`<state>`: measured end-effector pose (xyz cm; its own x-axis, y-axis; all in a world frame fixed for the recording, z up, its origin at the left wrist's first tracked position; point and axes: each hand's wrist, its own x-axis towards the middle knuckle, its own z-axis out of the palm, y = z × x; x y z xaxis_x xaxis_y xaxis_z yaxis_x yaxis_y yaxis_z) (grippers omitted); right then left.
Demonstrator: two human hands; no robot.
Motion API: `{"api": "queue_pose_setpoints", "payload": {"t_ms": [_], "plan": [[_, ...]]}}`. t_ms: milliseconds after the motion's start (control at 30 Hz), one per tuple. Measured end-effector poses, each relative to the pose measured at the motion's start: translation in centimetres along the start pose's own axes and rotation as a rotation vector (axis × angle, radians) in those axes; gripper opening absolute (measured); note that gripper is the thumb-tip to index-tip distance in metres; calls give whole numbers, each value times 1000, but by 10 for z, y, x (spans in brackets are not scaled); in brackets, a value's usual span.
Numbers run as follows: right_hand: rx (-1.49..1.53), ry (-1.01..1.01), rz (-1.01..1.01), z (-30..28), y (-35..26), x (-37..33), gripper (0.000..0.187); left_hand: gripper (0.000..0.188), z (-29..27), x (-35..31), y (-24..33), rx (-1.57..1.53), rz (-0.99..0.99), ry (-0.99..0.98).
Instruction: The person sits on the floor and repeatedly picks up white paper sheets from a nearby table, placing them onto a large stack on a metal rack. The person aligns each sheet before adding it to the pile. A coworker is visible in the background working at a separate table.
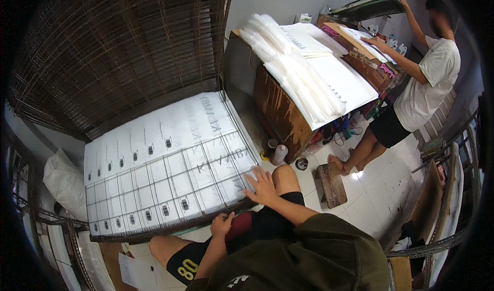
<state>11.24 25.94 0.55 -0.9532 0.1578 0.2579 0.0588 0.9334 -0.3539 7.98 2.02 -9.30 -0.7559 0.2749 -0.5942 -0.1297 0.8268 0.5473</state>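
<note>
My right hand [263, 188] lies with fingers spread at the near right corner of a low wire rack shelf [154, 182]. White printed sheets [170, 121] lie there in a layer, with dark lettering toward the right and small dark marks in rows. Thin wires cross over the nearer part of the sheets. My left hand [221, 226] is closed by the front edge of the rack, close to my lap. Its fingers are curled, and whatever is in them, if anything, is hidden.
Raised wire shelves [134, 44] tower at the far left. Stacks of white sheets [303, 69] cover a brown worktable [283, 105]. At right a person [432, 80] holds up a framed screen [368, 7]. A wooden stool [332, 185], a bottle [279, 154] and a white sack [64, 183] stand nearby.
</note>
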Motion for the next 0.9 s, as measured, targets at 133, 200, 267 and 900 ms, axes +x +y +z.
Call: {"api": "queue_pose_setpoints", "payload": {"t_ms": [133, 200, 267, 900], "plan": [[461, 128, -262, -98, -34, 17, 53, 64, -14, -2, 5, -238, 17, -207], [538, 262, -287, -150, -40, 30, 51, 76, -15, -10, -1, -105, 235, -257], [612, 423, -256, -203, -21, 51, 49, 78, -25, -39, 14, 71, 318, -217], [1473, 1398, 595, -334, 200, 267, 102, 41, -132, -174, -102, -8, 341, 797]]}}
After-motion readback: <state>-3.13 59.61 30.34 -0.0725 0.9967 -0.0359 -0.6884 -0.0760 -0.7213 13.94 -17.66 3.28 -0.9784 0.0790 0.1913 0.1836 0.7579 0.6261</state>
